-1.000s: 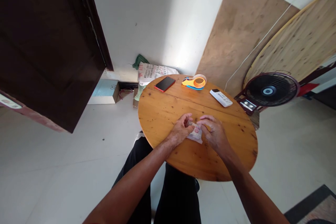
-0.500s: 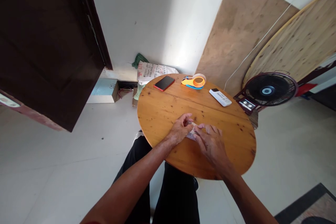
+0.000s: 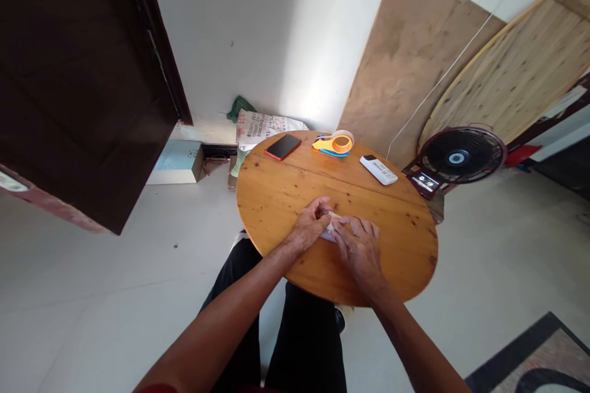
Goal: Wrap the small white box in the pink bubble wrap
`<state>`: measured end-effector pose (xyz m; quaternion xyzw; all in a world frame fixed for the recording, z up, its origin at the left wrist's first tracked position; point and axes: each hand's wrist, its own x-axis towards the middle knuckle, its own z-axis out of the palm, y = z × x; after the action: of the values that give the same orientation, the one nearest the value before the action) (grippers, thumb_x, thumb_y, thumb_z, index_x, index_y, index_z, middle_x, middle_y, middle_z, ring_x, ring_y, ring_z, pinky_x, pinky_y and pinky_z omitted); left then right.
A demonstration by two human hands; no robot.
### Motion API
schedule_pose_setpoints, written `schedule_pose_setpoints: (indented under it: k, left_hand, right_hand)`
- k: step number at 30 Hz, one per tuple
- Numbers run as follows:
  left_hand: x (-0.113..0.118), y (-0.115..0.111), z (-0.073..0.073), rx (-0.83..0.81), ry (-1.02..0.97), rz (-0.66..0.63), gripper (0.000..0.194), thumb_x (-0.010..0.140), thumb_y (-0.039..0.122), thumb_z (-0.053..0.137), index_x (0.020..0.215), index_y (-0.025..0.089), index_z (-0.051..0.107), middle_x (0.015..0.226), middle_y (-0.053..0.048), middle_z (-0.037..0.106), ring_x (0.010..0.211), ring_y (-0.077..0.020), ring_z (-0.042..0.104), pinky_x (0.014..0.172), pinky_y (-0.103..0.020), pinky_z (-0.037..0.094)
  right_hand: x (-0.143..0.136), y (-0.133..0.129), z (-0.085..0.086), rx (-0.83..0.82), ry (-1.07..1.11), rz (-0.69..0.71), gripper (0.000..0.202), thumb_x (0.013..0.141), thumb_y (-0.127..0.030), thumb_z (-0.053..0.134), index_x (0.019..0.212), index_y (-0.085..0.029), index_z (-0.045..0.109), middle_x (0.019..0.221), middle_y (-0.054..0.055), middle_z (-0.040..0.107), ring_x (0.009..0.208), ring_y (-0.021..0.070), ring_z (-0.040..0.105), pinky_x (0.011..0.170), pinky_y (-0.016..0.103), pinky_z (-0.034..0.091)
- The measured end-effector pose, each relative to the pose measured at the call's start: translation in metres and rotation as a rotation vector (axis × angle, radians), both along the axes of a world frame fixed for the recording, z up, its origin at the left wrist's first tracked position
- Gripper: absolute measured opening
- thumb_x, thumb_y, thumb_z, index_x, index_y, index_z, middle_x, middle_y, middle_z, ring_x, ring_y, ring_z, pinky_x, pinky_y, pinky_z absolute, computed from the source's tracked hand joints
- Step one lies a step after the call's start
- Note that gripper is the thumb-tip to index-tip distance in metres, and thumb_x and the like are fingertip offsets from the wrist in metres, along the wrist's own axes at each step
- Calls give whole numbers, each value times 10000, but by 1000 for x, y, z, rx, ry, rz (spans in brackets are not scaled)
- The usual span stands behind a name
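Note:
Between my hands, near the middle of the round wooden table [image 3: 271,196], lies a small whitish packet-like piece [image 3: 329,234], mostly hidden by fingers; its exact kind does not show. My left hand [image 3: 308,224] holds its left side, thumb on top and fingers curled round the far edge. From the right, my right hand [image 3: 359,249] presses thumb and fingertips onto it. Beyond the hands sit an orange tape dispenser [image 3: 322,144] with a blue base edge, a red-edged phone [image 3: 283,147] and a white box-shaped device [image 3: 378,170] with a dark end.
A dark fan [image 3: 457,156] stands just off the table's right side. Behind the table are a printed sack [image 3: 265,125] and a leaning board [image 3: 391,55]. A dark door [image 3: 83,86] is at left, with a pale blue-topped box [image 3: 177,159] beside it.
The whole view has shifted slightly, so the table and its things appear a little further left. Both hands stay on the whitish piece, the right fingers drawn slightly closer in.

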<state>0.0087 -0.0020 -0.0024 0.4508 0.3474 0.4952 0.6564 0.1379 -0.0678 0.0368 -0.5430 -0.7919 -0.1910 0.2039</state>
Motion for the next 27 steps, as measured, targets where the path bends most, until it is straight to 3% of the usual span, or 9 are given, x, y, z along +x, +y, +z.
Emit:
schedule_pose_setpoints:
  k: [6, 10, 16, 20, 27]
  left_hand:
    - [0, -2, 2, 24, 33, 23, 469, 708, 93, 582, 1168, 168, 523, 1042, -41, 606, 809, -102, 563, 678, -193, 467]
    - [1, -2, 5, -19, -33, 41, 484, 685, 99, 617, 1156, 180, 539, 1053, -44, 625, 801, -109, 579, 662, -194, 472]
    - [0, 1, 8, -141, -179, 194, 465, 638, 133, 659, 1092, 192, 580, 1052, -38, 632, 766, -115, 599, 647, -209, 486]
    - [-1, 3, 7, -137, -209, 258, 427, 608, 99, 650, 1024, 179, 600, 934, -22, 642, 752, -115, 603, 646, -206, 489]
    - [0, 4, 4, -80, -150, 290, 404, 605, 93, 661, 999, 170, 615, 922, -39, 660, 818, -141, 624, 710, -231, 507]
  right_hand:
    - [10, -5, -7, -23, 197, 67, 181, 908, -247, 504, 1030, -227, 635, 1083, 61, 632, 999, 216, 547, 849, 373, 373]
    - [21, -10, -8, -7, 323, 32, 185, 905, -247, 486, 1014, -224, 633, 1099, 66, 615, 1017, 219, 555, 880, 394, 394]
    - [31, -8, 2, -45, 480, -12, 233, 874, -314, 523, 1077, -231, 602, 1122, 81, 599, 1065, 236, 551, 934, 430, 421]
    - [31, 0, 4, -127, 525, -22, 327, 845, -355, 559, 1152, -243, 558, 1201, 92, 573, 1132, 253, 528, 956, 454, 426]
    - [24, 13, 3, -189, 528, 23, 306, 819, -366, 576, 1100, -243, 583, 1237, 94, 557, 1158, 262, 517, 965, 454, 431]
